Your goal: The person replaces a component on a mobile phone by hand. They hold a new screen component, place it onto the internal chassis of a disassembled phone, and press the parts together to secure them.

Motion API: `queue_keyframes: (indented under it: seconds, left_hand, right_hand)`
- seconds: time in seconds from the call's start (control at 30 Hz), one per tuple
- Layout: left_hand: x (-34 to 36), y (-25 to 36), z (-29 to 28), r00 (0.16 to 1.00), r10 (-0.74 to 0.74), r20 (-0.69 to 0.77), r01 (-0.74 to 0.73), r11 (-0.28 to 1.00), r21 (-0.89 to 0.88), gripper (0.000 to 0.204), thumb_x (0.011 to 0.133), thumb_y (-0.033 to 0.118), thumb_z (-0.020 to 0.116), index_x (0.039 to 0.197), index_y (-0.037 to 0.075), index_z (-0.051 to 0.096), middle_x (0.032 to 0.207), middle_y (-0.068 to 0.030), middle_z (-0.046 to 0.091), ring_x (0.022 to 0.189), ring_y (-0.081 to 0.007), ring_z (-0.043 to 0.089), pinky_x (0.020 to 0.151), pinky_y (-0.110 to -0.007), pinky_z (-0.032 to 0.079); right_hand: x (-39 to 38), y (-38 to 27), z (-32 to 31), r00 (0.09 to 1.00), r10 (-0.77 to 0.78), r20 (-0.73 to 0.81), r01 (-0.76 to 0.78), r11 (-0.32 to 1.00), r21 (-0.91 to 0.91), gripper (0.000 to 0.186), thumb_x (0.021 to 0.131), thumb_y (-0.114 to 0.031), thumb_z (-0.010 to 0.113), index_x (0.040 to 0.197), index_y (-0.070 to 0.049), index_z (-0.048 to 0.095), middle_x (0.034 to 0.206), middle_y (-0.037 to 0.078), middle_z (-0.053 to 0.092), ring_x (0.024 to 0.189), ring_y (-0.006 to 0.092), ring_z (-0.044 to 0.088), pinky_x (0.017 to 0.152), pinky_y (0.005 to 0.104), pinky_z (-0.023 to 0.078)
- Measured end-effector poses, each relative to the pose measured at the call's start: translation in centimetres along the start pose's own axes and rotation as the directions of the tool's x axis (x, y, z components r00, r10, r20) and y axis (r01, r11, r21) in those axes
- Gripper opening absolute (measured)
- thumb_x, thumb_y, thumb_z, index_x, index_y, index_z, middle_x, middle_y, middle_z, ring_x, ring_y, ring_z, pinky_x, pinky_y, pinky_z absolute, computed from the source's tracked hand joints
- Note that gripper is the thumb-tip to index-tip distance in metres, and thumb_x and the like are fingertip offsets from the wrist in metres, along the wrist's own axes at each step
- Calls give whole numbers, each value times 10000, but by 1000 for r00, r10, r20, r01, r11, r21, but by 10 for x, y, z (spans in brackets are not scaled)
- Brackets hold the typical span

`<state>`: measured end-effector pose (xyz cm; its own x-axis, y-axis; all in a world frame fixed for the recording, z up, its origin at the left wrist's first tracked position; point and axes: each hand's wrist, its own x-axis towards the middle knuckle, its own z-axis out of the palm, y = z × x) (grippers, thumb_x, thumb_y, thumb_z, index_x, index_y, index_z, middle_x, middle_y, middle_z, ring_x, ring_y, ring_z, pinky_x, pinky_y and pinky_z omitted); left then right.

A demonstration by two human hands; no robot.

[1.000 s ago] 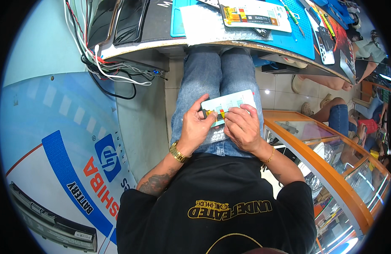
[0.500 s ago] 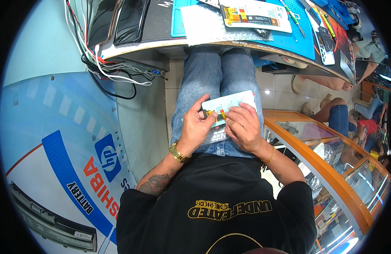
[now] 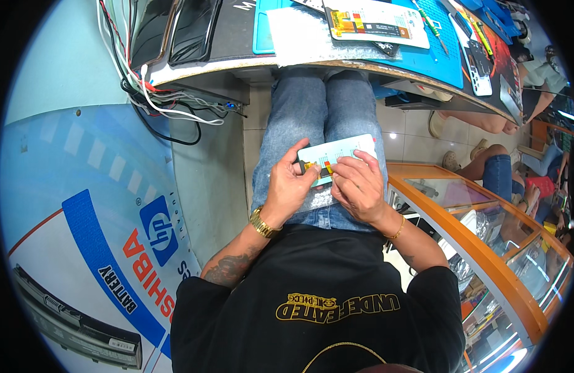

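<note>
Above my lap I hold a flat white phone battery [image 3: 344, 147] with printed markings and a dark strip with yellow film along its near edge. My left hand [image 3: 289, 188] grips its left end, thumb on top near the yellow film. My right hand [image 3: 359, 191] is closed at its right side, fingertips pinching at the dark strip. Part of that strip is hidden beneath the fingers. Below the battery, a piece of clear bubble wrap [image 3: 318, 199] lies on my jeans between the hands.
On the workbench ahead, a similar white battery [image 3: 377, 23] rests on bubble wrap [image 3: 302, 38]. A blue mat [image 3: 445, 53], green screwdriver [image 3: 432, 23] and opened phone [image 3: 478, 65] are to the right. Cables [image 3: 169, 102] hang at left. A glass display case [image 3: 479, 242] stands beside me; people sit beyond.
</note>
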<state>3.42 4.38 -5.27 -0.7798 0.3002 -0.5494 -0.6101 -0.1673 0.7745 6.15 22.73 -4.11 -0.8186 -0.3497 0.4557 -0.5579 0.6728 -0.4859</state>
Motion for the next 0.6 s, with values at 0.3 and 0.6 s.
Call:
queue_keyframes:
  seconds: [0.3, 0.6]
  left_hand:
    - [0, 0, 0, 1000, 3, 3, -3, 1000, 7, 604, 932, -34, 599, 1469, -59, 324, 1025, -114, 704, 854, -122, 686, 700, -268, 591]
    - [0, 1, -2, 1000, 2, 13, -3, 1000, 29, 604, 934, -34, 596, 1471, -60, 320, 1025, -113, 705, 858, -119, 687, 701, -264, 594]
  right_hand:
    - [-2, 1, 1, 1000, 0, 24, 0, 1000, 12, 157, 690, -65, 744, 788, -33, 626, 979, 87, 675, 981, 242, 664, 994, 478, 446]
    - [-2, 1, 0, 999, 5, 53, -6, 1000, 20, 167, 686, -69, 747, 782, -34, 614, 998, 90, 679, 1001, 238, 658, 1006, 479, 440]
